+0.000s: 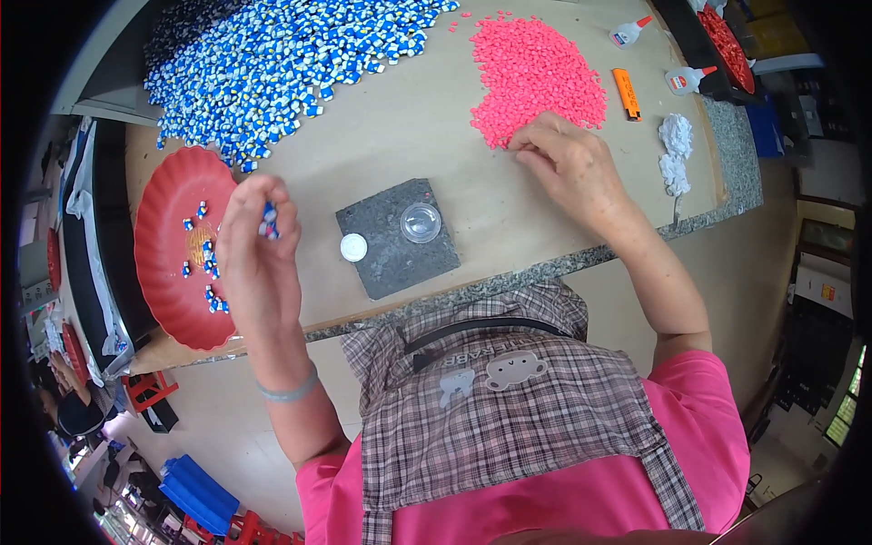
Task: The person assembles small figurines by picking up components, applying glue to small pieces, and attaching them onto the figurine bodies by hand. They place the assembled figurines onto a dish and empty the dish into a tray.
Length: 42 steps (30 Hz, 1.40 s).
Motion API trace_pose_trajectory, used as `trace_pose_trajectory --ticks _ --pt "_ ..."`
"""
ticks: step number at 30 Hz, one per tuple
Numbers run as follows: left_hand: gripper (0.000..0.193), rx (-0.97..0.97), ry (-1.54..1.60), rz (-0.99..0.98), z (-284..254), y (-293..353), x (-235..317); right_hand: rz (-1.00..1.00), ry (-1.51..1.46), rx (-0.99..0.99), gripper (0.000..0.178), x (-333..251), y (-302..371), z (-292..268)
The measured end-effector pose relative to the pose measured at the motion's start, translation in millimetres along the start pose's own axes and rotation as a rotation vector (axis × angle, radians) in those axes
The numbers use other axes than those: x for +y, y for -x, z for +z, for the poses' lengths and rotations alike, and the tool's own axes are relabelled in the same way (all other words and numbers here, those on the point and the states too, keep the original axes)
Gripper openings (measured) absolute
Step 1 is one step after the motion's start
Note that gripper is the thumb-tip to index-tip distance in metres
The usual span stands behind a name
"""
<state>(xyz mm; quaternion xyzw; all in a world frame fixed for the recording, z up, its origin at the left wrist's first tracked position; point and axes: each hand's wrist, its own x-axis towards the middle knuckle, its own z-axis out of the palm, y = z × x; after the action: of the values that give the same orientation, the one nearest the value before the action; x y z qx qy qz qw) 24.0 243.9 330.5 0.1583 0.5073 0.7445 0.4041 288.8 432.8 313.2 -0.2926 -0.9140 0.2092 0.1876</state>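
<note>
My left hand (247, 238) is raised beside the red scalloped plate (168, 300), its fingers curled around a small blue-and-white figure piece (269, 221) with a touch of pink. My right hand (574, 165) reaches to the lower edge of a heap of tiny pink pieces (540, 77). Its thumb and fingertips are drawn together, and what they pinch is too small to make out. Between my hands lies a dark grey stone block (386, 263), bearing a clear round cup (421, 222) and a white round disc (353, 247) at its left edge. Several blue-and-white figures (210, 259) lie in the plate.
A large heap of blue-and-white pieces (272, 68) covers the far left. To the right are an orange lighter (626, 94), two white glue bottles (627, 34) with red tips, crumpled white tissue (675, 136) and a black tray of red pieces (727, 50). A granite edge (545, 268) borders the table.
</note>
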Motion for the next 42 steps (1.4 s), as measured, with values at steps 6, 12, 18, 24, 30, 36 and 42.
trace_pose_trajectory --ticks 6,12,18,24,30,36,42 --pt "0.022 -0.081 -0.872 0.355 10.4 -56.1 -25.4 0.017 0.085 0.019 0.007 -2.1 -4.2 17.0" --pt "0.023 -0.054 -1.313 0.418 35.0 -98.6 -36.8 0.043 0.131 0.023 0.009 -5.8 -13.9 22.3" --pt "0.029 -0.055 -1.455 0.657 44.4 -129.7 -57.0 0.192 -0.241 -0.034 0.006 -11.3 -12.9 10.5" --pt "0.026 -0.097 -1.524 0.749 46.3 -137.4 -57.8 0.425 -0.877 -0.208 0.009 -12.6 -11.1 5.1" --pt "0.024 -0.162 -1.683 0.705 50.6 -141.2 -53.8 0.436 -1.072 -0.305 0.009 -16.2 -13.3 4.0" --pt "0.025 -0.117 -1.569 0.773 45.5 -131.9 -41.2 0.444 -1.104 -0.362 0.012 -20.0 -10.8 10.0" --pt "0.025 -0.159 -0.973 0.397 35.2 -81.3 -23.9 0.494 -1.188 -0.3 0.007 -22.7 -8.3 17.0"
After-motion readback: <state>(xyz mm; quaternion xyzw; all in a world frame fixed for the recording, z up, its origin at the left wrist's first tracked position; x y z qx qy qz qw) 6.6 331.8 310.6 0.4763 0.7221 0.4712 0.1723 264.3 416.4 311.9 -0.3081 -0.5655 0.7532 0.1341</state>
